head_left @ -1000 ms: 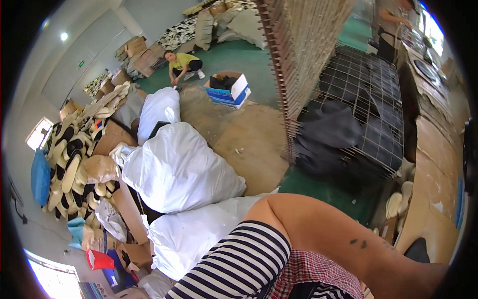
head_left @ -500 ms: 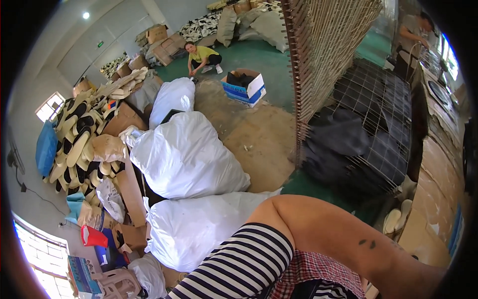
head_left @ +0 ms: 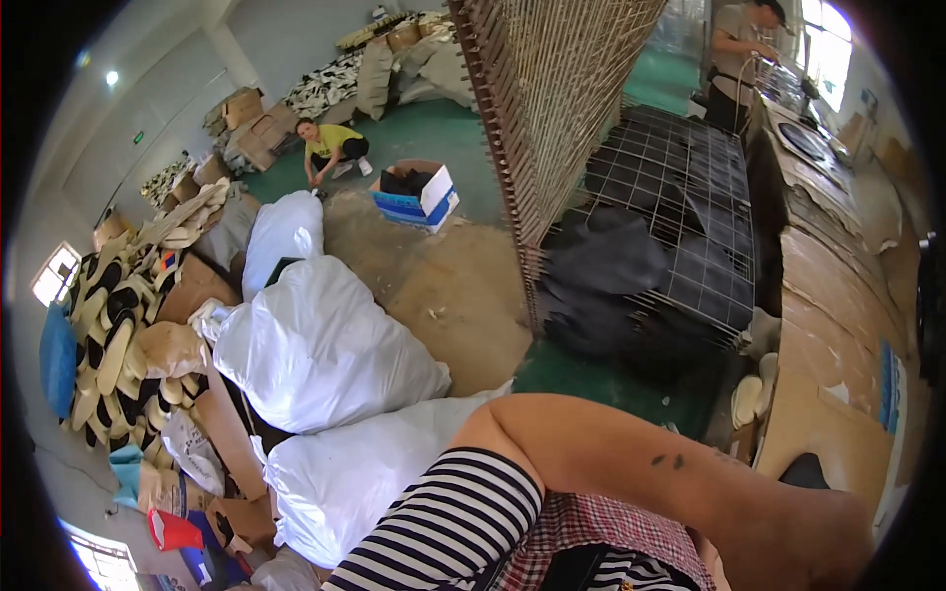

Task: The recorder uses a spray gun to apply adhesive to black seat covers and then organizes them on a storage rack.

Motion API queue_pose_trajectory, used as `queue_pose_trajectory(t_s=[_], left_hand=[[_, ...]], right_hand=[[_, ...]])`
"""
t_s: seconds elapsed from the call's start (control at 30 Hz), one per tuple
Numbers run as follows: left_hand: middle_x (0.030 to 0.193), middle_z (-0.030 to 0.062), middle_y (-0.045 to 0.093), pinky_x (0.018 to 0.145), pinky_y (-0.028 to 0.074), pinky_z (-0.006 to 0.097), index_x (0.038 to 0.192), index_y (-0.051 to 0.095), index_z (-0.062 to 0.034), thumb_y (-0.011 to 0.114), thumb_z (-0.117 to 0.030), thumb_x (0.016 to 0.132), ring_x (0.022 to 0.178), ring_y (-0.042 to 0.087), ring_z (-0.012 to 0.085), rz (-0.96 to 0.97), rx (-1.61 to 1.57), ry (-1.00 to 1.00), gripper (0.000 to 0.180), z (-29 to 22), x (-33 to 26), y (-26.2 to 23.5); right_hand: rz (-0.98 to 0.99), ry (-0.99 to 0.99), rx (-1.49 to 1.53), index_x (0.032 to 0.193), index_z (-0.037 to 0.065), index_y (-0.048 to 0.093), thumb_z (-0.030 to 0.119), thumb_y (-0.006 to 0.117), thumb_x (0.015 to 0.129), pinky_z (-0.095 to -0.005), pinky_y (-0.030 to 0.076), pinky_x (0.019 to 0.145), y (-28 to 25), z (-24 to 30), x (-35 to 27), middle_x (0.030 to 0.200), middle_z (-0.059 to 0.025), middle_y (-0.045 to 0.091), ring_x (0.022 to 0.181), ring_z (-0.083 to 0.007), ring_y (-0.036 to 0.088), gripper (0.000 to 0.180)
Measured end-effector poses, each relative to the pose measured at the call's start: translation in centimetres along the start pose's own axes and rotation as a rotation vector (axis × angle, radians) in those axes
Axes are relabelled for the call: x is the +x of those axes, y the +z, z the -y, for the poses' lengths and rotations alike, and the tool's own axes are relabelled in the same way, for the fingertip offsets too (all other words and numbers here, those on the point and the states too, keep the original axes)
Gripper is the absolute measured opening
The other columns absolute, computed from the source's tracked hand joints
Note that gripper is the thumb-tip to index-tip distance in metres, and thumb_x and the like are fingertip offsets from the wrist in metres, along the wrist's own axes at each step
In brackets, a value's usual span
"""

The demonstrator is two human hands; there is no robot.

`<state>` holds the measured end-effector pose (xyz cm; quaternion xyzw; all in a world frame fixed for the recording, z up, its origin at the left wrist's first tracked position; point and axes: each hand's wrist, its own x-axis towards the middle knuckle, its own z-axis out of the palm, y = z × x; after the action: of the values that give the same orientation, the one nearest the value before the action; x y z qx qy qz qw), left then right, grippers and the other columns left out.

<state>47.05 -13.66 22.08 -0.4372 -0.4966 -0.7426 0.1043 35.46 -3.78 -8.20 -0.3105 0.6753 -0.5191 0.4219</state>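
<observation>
The view has swung right past the white sacks (head_left: 325, 350), the striped-sleeved arm (head_left: 631, 473) stays stretched across, fingers out of view, so I cannot tell their grip.

Green floor (head_left: 424, 128), grey walls (head_left: 158, 108), bright window (head_left: 54, 274)

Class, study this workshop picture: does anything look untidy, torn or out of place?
Yes. Soles lie in a loose heap at the left instead of in stacks. The cardboard at the right is torn, with its top layer peeled away in patches. Dark cloth slumps half out of the wire cage onto the floor.
</observation>
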Motion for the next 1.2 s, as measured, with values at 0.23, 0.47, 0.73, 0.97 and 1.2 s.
queue_pose_trajectory(t_s=[0.23, 0.47, 0.73, 0.97, 1.2], left_hand=[[0.081, 0.0013, 0.064, 0.064, 0.048, 0.028, 0.097, 0.066, -0.0062, 0.062, -0.019, 0.088, 0.071, 0.059, 0.0141, 0.005, 0.118, -0.128, 0.016, 0.1, -3.2, -1.4], [0.076, 0.0035, 0.062, 0.065, 0.047, 0.025, 0.088, 0.064, -0.0010, 0.064, -0.007, 0.077, 0.072, 0.059, 0.0114, -0.200, 0.056, -0.277, 0.013, 3.1, -5.5, -3.2], [0.082, 0.0009, 0.064, 0.071, 0.048, 0.023, 0.097, 0.064, -0.0007, 0.063, -0.007, 0.082, 0.076, 0.058, 0.0067, -0.288, 0.245, -0.472, 0.016, 10.3, -5.9, -6.0], [0.084, 0.0068, 0.066, 0.069, 0.052, 0.026, 0.102, 0.065, -0.0001, 0.061, -0.006, 0.082, 0.073, 0.062, 0.0128, -0.645, 0.426, -0.816, 0.022, 25.9, -7.5, -13.7], [0.082, 0.0036, 0.066, 0.064, 0.049, 0.023, 0.104, 0.063, -0.0020, 0.065, -0.012, 0.082, 0.073, 0.062, 0.0110, -0.556, 0.528, -1.144, 0.024, 46.2, -5.3, -15.3]], right_hand=[[-0.039, -0.002, -0.091, 0.117, 0.001, 0.053, 0.003, 0.068, 0.077, -0.0281, 0.046, 0.080, 1.5, 0.1, -2.2, 0.097, -0.0052, 0.061, 0.088, -0.0135, 0.056, 0.042], [-0.057, 0.034, -0.183, 0.114, 0.001, 0.054, 0.001, 0.068, 0.077, -0.0275, 0.046, 0.079, 2.3, -0.8, -5.1, 0.094, -0.0044, 0.061, 0.087, -0.0126, 0.056, 0.040], [-0.197, -0.020, -0.082, 0.120, 0.002, 0.053, 0.004, 0.069, 0.075, -0.0273, 0.046, 0.082, 0.4, -0.4, -9.4, 0.099, -0.0051, 0.061, 0.090, -0.0114, 0.055, 0.048], [-0.351, -0.007, -0.204, 0.122, 0.010, 0.051, 0.015, 0.067, 0.079, -0.0340, 0.047, 0.077, -9.8, -0.7, -15.1, 0.096, -0.0102, 0.063, 0.087, -0.0218, 0.060, 0.047], [-0.836, 0.148, 0.089, 0.126, 0.007, 0.051, 0.014, 0.067, 0.082, -0.0295, 0.047, 0.081, -16.8, -4.3, -28.2, 0.098, -0.0064, 0.063, 0.088, -0.0154, 0.058, 0.048]])
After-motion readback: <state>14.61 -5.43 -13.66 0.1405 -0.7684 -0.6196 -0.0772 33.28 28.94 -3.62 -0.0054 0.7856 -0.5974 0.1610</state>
